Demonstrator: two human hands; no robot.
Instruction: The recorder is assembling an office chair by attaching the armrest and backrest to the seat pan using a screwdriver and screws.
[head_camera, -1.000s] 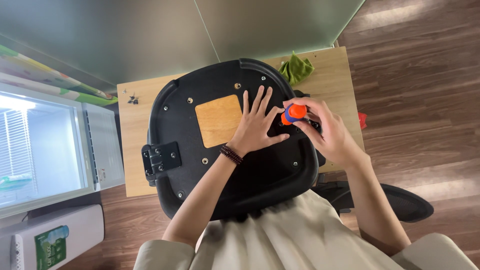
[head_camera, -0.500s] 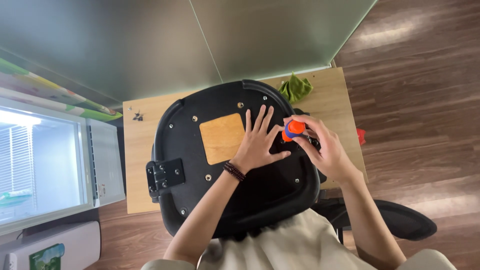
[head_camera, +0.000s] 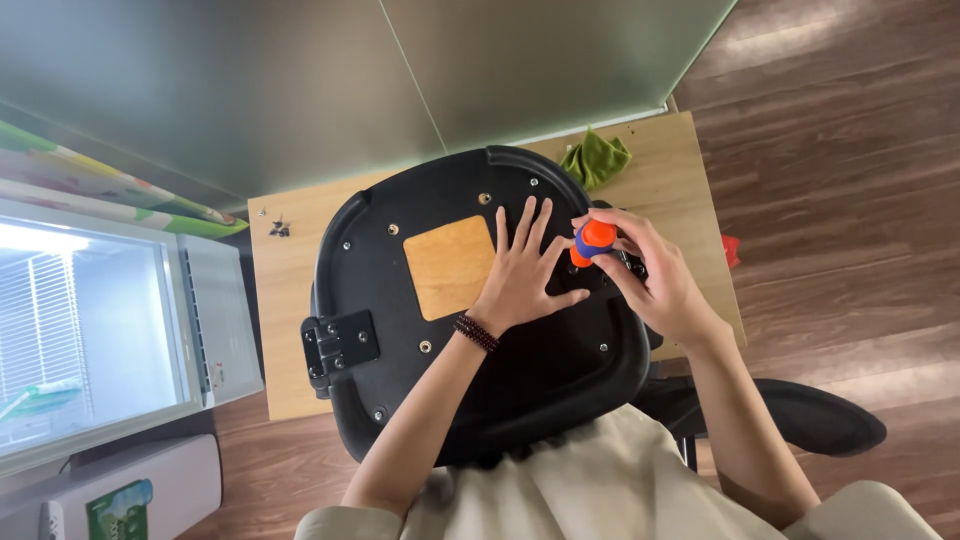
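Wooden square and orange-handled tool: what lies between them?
In the head view, the left hand lies flat on the black seat base between wooden square and tool.

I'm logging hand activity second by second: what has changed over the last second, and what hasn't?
Very little changed. The right hand keeps its grip on the orange-and-blue screwdriver handle, upright at the right edge of the black chair seat base, with only slight finger shifts. The left hand stays pressed flat, fingers spread, beside the wooden panel. The green cloth lies unmoved on the table.

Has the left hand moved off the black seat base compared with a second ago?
No. The left hand lies flat on the black seat base, just right of the wooden square, as before.
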